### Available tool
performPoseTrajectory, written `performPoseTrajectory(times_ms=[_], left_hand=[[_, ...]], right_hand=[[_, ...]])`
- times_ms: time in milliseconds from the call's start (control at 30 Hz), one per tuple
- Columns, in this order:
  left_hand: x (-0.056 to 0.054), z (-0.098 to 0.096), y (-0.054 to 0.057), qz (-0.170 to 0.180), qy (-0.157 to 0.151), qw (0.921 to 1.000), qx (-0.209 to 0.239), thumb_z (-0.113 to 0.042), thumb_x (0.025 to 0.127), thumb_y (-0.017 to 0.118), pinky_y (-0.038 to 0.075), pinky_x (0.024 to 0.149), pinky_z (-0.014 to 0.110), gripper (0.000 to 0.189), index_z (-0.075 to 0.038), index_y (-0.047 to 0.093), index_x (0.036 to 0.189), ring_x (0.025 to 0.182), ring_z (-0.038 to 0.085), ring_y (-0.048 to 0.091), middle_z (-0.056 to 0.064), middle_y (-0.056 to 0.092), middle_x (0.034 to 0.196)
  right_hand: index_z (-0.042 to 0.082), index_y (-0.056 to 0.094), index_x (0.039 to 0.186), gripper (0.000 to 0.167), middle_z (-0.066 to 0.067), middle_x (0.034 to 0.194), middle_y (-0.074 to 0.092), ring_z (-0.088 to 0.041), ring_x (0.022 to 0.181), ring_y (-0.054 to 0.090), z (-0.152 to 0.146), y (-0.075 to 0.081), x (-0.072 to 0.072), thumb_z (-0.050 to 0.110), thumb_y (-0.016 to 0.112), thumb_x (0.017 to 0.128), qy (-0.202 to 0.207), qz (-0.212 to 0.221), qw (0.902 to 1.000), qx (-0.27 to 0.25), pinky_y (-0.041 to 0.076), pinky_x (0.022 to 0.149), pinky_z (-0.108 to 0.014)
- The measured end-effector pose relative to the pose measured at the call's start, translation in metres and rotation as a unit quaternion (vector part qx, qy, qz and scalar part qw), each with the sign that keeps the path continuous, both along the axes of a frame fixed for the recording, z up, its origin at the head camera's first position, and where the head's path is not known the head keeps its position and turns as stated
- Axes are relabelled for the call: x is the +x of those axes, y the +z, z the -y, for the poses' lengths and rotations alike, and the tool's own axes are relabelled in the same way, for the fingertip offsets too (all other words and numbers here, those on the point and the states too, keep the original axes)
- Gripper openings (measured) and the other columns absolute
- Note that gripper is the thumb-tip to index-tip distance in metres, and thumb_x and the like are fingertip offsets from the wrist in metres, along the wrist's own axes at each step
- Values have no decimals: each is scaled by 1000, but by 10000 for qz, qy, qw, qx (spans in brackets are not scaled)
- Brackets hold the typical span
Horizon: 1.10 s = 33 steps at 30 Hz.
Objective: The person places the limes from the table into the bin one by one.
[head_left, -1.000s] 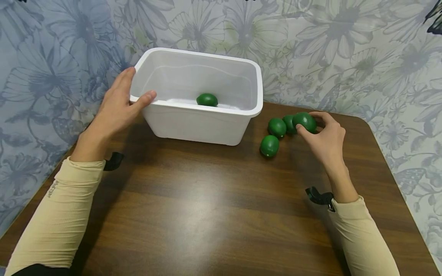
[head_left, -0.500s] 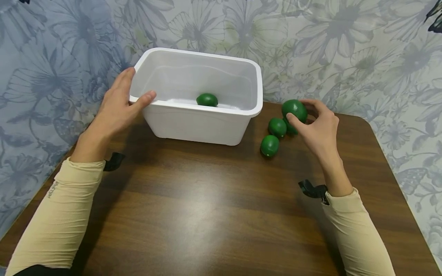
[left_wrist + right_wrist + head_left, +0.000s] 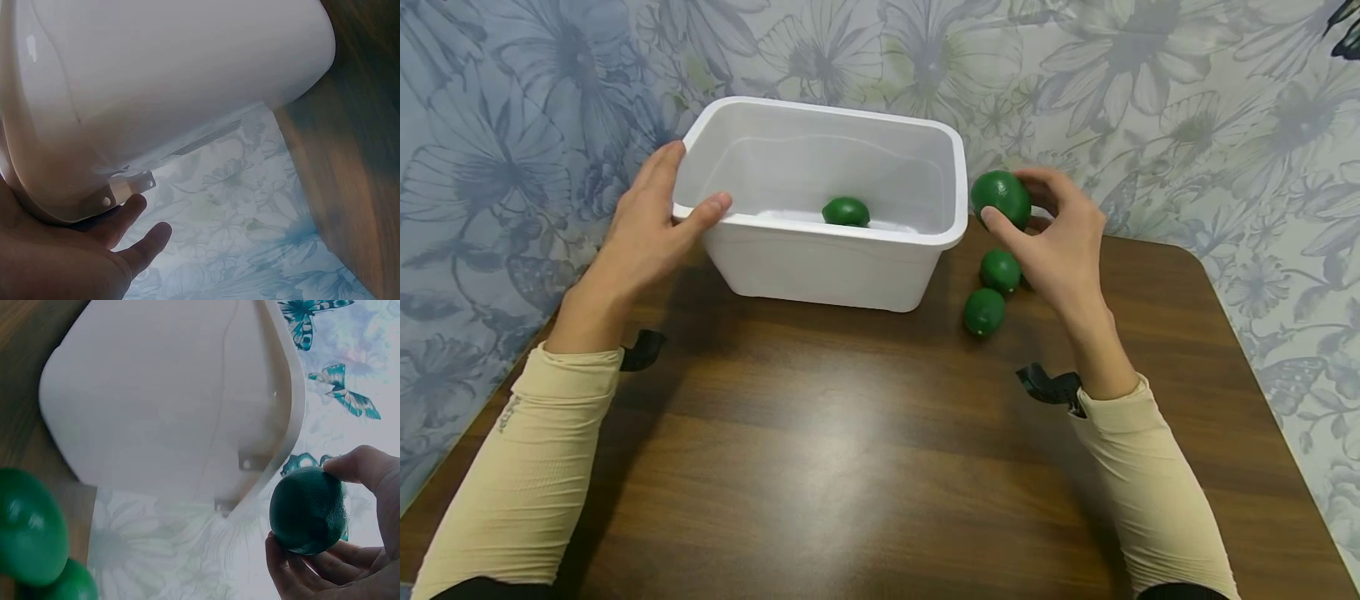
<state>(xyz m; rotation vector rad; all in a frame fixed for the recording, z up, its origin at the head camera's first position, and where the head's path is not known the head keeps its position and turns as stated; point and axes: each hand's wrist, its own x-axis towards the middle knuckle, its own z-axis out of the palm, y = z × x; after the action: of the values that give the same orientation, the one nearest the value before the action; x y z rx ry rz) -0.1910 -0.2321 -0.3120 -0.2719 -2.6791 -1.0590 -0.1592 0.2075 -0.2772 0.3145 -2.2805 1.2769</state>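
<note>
My right hand holds a green lime between thumb and fingers, raised just off the right end of the white plastic tub. In the right wrist view, that lime hangs apart from the tub's rim. Inside the tub lies another lime. My left hand grips the tub's left end, its thumb over the front rim and its fingers along the outside. Below the right hand, one lime and a nearer lime rest on the table; a further one is mostly hidden behind the hand.
The brown wooden table has a rounded back-right corner. Directly behind the tub and table rises a wall with floral paper. A black strap mount sticks out from the right wrist, and another mount from the left.
My right hand has lifted its lime from beside the others and carried it up and left to the tub's end. The left hand keeps its grip; the view shifts slightly.
</note>
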Motion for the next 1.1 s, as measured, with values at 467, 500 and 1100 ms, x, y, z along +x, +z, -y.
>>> performPoseTrajectory(times_ms=[467,500,1100], left_hand=[[-2,1,-1,-82,-22,10000,26,-58,100,59,21,126,66,89,-19,22,170,156,42,28,6,19,176],[-2,1,-1,-89,-28,10000,25,-58,100,59,21,125,66,89,-19,22,170,156,43,29,6,20,176],[-1,0,0,-85,-33,10000,-10,-60,100,58,20,126,66,90,-17,21,170,157,43,27,7,19,176]], right_hand=[[3,70,128,45,-8,122,75,-16,109,72,29,3,-24,16,84,88,437,-51,9990,-34,59,85,-22],[4,70,128,45,-7,121,75,-14,108,72,30,1,-27,18,85,88,478,-68,9988,0,60,86,-23],[7,69,126,42,-7,114,76,-14,102,69,47,-17,-42,25,80,89,1310,-310,9831,1238,53,87,-30]])
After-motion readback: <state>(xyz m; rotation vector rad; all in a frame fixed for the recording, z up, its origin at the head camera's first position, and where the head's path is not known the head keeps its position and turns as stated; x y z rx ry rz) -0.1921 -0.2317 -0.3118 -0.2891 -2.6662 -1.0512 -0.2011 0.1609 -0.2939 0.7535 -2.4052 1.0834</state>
